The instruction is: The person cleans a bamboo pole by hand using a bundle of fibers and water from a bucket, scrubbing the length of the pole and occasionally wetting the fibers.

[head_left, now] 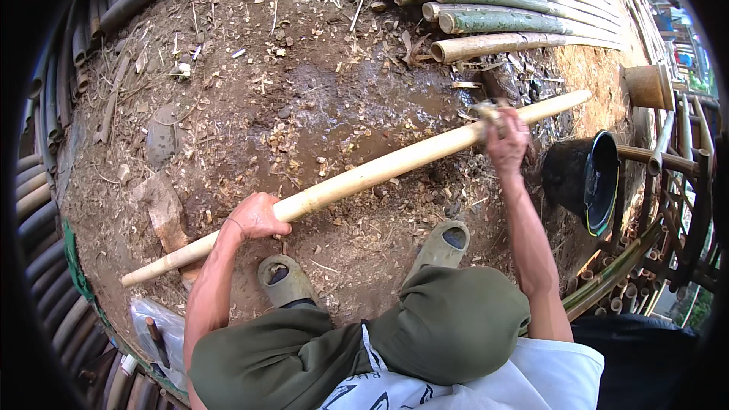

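Observation:
A long, pale yellow bamboo pole [387, 169] lies slantwise across the view, from low on the left to higher on the right. My left hand [260, 216] is wrapped around it left of the middle, thumb along the near side. Toward the far right end, my right hand [508, 139] is closed on a blurred tan wad [486, 111] pressed against the pole. Motion smears that hand and the wad, so its kind cannot be made out. The pole's left end hangs over a flat brown piece [162, 209] on the ground.
Green and tan bamboo poles [501, 21] are stacked at the far right. A black bucket [566, 182] tilts beside my right forearm, with a tan pot [645, 87] beyond. Dark poles [49, 239] line the left. Wood chips litter the wet dirt; a clear plastic bag [163, 330] lies near left.

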Motion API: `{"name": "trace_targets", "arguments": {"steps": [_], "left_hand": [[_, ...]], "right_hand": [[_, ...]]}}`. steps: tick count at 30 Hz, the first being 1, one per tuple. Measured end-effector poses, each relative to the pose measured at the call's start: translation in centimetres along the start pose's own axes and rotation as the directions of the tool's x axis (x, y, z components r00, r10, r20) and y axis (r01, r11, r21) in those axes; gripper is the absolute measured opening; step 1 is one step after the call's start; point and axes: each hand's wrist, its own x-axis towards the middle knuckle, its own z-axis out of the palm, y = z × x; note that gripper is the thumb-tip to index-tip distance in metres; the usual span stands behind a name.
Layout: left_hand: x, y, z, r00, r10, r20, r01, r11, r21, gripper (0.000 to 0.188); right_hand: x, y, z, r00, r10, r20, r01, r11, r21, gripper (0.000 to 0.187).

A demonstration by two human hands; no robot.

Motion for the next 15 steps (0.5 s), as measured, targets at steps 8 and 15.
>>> {"name": "trace_targets", "arguments": {"steps": [8,15], "left_hand": [[-2.8,0.8,3.5,0.706,0.342,-0.620,-0.126,0.922,0.366,0.053],[-4.0,0.8,8.9,0.481,0.410,-0.775,0.115,0.847,0.519,0.069]], "right_hand": [[-4.4,-25.5,1.2,0.927,-0.340,0.157,0.225,0.842,0.491,0.036],[-0.3,0.1,0.6,1.000,-0.003,-0.012,0.004,0.999,0.041,0.030]]}}
